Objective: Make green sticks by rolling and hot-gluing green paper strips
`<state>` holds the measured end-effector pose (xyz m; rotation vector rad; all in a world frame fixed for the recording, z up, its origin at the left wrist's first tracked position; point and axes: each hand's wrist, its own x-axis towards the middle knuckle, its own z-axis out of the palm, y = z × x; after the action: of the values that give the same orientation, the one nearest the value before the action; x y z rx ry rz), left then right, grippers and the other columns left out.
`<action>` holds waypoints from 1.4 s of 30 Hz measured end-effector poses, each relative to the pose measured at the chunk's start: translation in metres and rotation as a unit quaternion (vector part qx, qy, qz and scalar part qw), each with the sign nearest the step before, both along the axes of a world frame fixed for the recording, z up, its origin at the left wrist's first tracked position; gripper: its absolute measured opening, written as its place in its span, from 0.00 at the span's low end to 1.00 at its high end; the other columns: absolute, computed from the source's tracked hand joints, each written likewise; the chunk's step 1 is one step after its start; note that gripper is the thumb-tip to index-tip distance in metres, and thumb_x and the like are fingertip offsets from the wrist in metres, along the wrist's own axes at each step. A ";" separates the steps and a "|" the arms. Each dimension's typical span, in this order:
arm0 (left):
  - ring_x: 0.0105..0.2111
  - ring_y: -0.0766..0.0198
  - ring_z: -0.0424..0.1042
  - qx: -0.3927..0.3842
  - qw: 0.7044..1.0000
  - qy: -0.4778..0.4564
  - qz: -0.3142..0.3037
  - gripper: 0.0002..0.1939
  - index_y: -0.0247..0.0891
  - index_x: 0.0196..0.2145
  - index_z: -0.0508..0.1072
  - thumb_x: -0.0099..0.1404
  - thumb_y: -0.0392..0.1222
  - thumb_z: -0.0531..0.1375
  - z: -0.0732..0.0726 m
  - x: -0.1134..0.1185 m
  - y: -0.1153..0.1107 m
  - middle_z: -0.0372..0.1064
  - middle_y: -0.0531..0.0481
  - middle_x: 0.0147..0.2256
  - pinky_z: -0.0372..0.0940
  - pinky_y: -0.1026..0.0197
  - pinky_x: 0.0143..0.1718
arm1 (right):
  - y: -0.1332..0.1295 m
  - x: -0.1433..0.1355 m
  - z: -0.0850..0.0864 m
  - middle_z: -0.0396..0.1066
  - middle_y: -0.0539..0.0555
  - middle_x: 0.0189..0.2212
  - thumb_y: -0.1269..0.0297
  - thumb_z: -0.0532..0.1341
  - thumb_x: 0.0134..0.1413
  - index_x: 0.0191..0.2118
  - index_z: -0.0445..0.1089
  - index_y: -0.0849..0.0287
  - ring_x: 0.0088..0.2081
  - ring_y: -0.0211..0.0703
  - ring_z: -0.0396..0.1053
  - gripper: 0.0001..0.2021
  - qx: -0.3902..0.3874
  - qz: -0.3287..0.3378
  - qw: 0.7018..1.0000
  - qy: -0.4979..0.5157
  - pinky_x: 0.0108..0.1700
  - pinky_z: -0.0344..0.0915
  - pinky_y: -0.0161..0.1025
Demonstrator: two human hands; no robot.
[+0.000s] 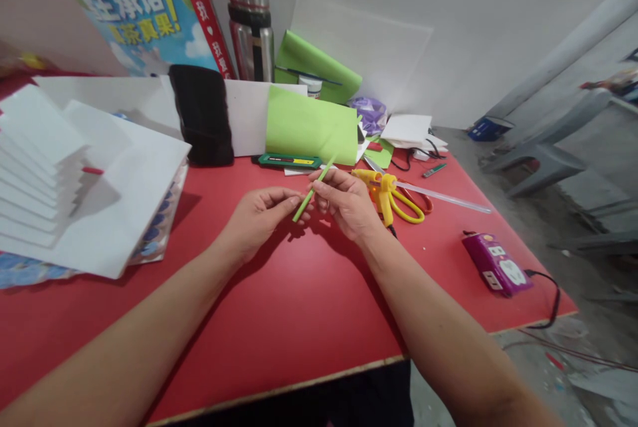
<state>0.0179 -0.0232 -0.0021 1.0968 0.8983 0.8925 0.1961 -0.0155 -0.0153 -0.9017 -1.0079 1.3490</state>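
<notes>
A narrow light-green paper strip [314, 192], rolled or folded thin, is held slantwise above the red table. My right hand [343, 200] pinches it around its middle between thumb and fingers. At the strip's lower end, my left hand [264, 216] is closed, its thumb and fingertips against the paper; part of the grip is hidden. Just right of my right hand lies a yellow hot glue gun [379, 189] with a long clear glue stick [443, 196] sticking out of its back. Beyond the hands are a green utility knife [290, 161] and a sheet of green paper [312, 125].
White cut card pieces [114, 214] are stacked at the left. A black case [202, 115] and a steel flask [250, 28] stand behind. Yellow-handled scissors [409, 213] lie by the glue gun. A purple power socket [498, 264] with a cable sits near the right edge.
</notes>
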 end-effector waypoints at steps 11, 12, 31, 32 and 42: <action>0.30 0.62 0.75 0.044 0.995 0.057 0.074 0.13 0.36 0.30 0.83 0.56 0.50 0.73 0.000 -0.004 0.006 0.79 0.46 0.30 0.72 0.59 0.37 | 0.000 -0.001 0.000 0.72 0.47 0.25 0.59 0.75 0.46 0.36 0.78 0.58 0.22 0.31 0.61 0.13 0.002 0.010 1.000 0.004 0.25 0.58 0.34; 0.32 0.60 0.77 0.045 0.995 0.058 0.074 0.13 0.37 0.32 0.84 0.58 0.51 0.72 0.000 -0.003 0.006 0.81 0.45 0.33 0.72 0.58 0.38 | 0.000 -0.001 0.000 0.72 0.47 0.25 0.59 0.75 0.46 0.36 0.78 0.58 0.22 0.31 0.61 0.13 0.002 0.011 1.000 0.003 0.25 0.58 0.34; 0.23 0.68 0.68 -0.026 0.995 0.042 0.085 0.13 0.35 0.27 0.79 0.50 0.45 0.76 0.005 0.002 0.001 0.75 0.49 0.25 0.64 0.64 0.26 | -0.004 -0.009 -0.004 0.72 0.46 0.24 0.57 0.75 0.48 0.37 0.78 0.57 0.22 0.32 0.63 0.13 0.018 0.013 0.999 -0.033 0.25 0.60 0.34; 0.23 0.68 0.68 -0.030 0.995 0.041 0.084 0.13 0.35 0.26 0.79 0.50 0.45 0.76 0.005 0.001 0.001 0.75 0.49 0.25 0.64 0.64 0.25 | -0.004 -0.009 -0.004 0.72 0.46 0.25 0.57 0.75 0.47 0.37 0.78 0.57 0.23 0.32 0.64 0.13 0.018 0.014 0.999 -0.031 0.26 0.61 0.34; 0.22 0.65 0.71 -0.053 0.997 0.027 0.052 0.15 0.35 0.29 0.79 0.52 0.49 0.74 0.003 -0.003 0.003 0.76 0.46 0.26 0.65 0.63 0.23 | -0.003 -0.008 -0.004 0.72 0.47 0.25 0.57 0.76 0.46 0.38 0.79 0.57 0.24 0.33 0.65 0.15 -0.002 0.019 0.999 -0.031 0.26 0.62 0.34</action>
<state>0.0150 -0.0203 0.0012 0.9933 1.0443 0.8941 0.1880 -0.0185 -0.0192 -0.9360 -1.0742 1.3622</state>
